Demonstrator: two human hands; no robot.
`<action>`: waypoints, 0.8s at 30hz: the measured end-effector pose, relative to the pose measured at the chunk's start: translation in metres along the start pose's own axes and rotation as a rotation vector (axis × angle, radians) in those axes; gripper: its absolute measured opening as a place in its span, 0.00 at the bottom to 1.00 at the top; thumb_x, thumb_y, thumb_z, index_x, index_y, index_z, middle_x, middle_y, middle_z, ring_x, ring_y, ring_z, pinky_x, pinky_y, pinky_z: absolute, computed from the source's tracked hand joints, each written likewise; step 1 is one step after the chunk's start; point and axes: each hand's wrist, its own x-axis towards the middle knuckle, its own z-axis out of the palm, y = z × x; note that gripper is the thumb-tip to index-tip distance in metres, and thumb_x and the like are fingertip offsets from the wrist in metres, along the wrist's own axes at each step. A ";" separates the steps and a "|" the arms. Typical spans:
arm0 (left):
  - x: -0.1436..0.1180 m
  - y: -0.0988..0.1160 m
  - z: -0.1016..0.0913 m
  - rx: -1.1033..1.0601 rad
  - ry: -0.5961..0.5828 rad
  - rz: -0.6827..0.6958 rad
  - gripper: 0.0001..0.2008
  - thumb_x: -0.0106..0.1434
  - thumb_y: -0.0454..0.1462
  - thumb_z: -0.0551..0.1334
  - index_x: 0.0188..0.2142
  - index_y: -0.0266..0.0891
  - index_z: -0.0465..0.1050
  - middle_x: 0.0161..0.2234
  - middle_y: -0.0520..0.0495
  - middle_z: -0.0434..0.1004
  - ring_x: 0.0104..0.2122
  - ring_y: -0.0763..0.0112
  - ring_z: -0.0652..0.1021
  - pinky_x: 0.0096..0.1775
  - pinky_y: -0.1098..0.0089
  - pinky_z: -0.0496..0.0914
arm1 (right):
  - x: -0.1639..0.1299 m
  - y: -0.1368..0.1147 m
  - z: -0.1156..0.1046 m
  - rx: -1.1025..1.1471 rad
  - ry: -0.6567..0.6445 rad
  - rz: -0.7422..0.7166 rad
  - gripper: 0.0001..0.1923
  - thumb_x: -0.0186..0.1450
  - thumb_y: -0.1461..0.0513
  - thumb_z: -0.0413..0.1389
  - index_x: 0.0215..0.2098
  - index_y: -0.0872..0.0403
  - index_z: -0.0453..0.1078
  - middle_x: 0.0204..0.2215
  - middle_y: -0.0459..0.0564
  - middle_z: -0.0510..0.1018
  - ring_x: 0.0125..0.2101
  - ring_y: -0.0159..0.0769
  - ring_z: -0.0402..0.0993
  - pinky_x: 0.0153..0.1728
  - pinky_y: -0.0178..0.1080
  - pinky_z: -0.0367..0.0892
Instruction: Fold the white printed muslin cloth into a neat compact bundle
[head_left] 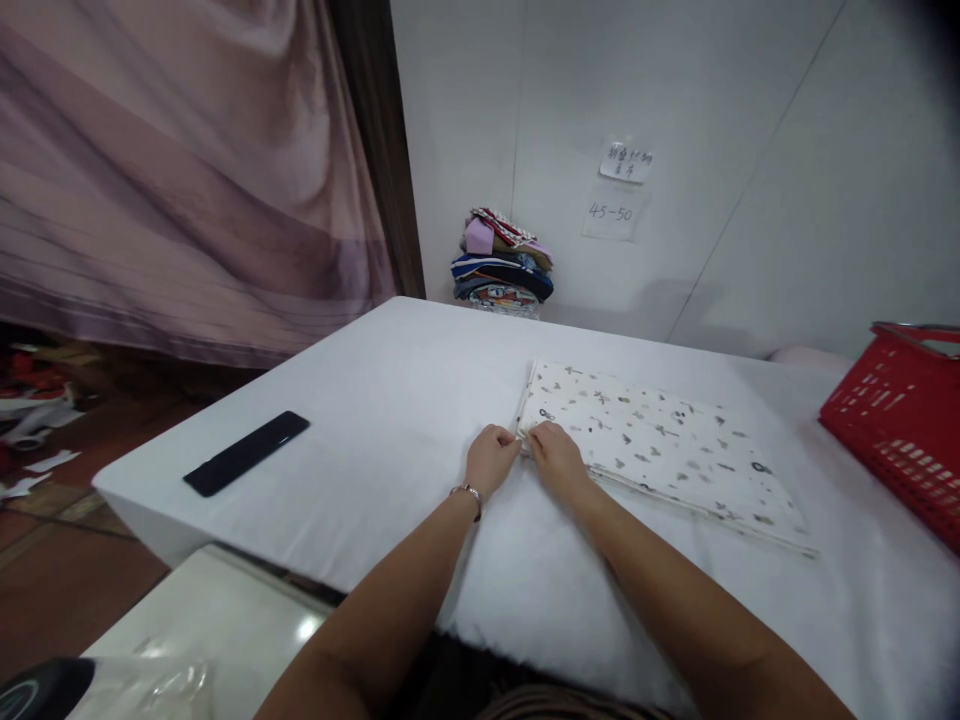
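A white cloth [660, 440] with small grey and brown printed motifs lies folded into a flat rectangle on the white-covered table [390, 400]. At its near left corner, my left hand [491, 458] pinches the edge with curled fingers. Close beside it, my right hand [553, 455] is closed on the same corner, its fingers bent over the cloth's edge. Both hands nearly touch. The fingertips and the bit of fabric between them are partly hidden. A bracelet [469, 492] circles my left wrist.
A long black flat object [247, 453] lies on the table's left. A red plastic basket [904, 430] stands at the right edge. Folded fabrics [502, 262] are stacked beyond the far edge, by the wall. A pinkish curtain [180, 180] hangs at left; a white surface [217, 620] sits below the table.
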 end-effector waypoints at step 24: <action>0.002 -0.006 -0.008 0.166 -0.035 0.116 0.06 0.57 0.36 0.58 0.30 0.41 0.75 0.33 0.48 0.73 0.37 0.70 0.71 0.40 0.71 0.64 | -0.005 -0.004 -0.004 -0.141 -0.101 -0.072 0.08 0.65 0.59 0.52 0.39 0.54 0.68 0.38 0.50 0.71 0.41 0.38 0.63 0.41 0.37 0.57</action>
